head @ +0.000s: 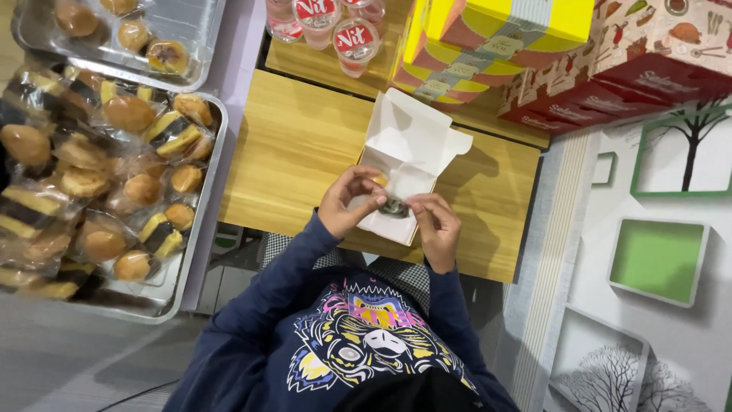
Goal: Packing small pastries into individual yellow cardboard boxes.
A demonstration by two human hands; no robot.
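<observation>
Both the left hand [349, 202] and right hand [436, 226] pinch a small wrapped snack [394, 206] over the open white box [408, 152] on the wooden table [297, 145].

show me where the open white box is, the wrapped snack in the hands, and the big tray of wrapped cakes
open white box [415, 133]: head view, on its raised lid.
wrapped snack [394, 206]: head view, on its dark middle.
tray of wrapped cakes [216, 164]: head view, on its right metal rim.

open white box [408, 145] mid-table | yellow-pink cartons [488, 38] behind | red cartons [648, 69] (patterned) far right | red-lidded cups [335, 30]
</observation>
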